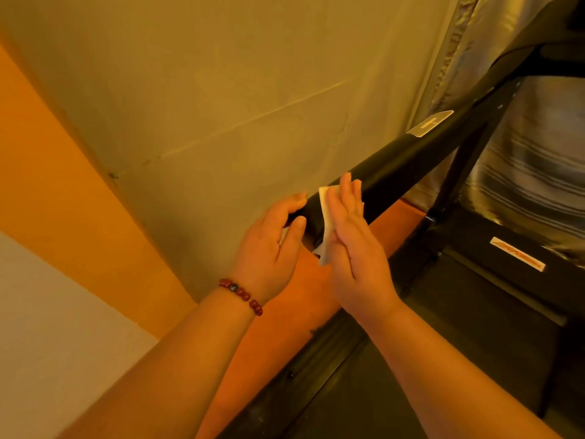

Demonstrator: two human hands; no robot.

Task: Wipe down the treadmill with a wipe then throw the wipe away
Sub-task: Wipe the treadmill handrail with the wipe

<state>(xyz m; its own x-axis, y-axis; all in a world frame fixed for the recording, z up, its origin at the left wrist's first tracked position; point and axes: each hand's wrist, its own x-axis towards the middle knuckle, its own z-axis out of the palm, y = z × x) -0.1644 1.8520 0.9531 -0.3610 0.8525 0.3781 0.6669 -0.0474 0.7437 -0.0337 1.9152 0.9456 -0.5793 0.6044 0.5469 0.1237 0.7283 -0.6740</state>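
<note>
The treadmill's black padded handrail (pixel 408 163) runs diagonally from the centre up to the right. A white wipe (pixel 326 210) lies draped over its near end. My right hand (pixel 354 245) presses the wipe flat against the rail with straight fingers. My left hand (pixel 272 248) grips the very end of the rail, thumb and fingers curled round it; a red bead bracelet sits on that wrist. The treadmill deck (pixel 411 359) lies dark below the rail.
A beige wall (pixel 221 90) stands close behind the rail, with an orange band (pixel 63 201) at the left. A treadmill upright (pixel 462 172) and a grey striped curtain (pixel 531 172) are at the right. Orange floor (pixel 285 312) shows beside the deck.
</note>
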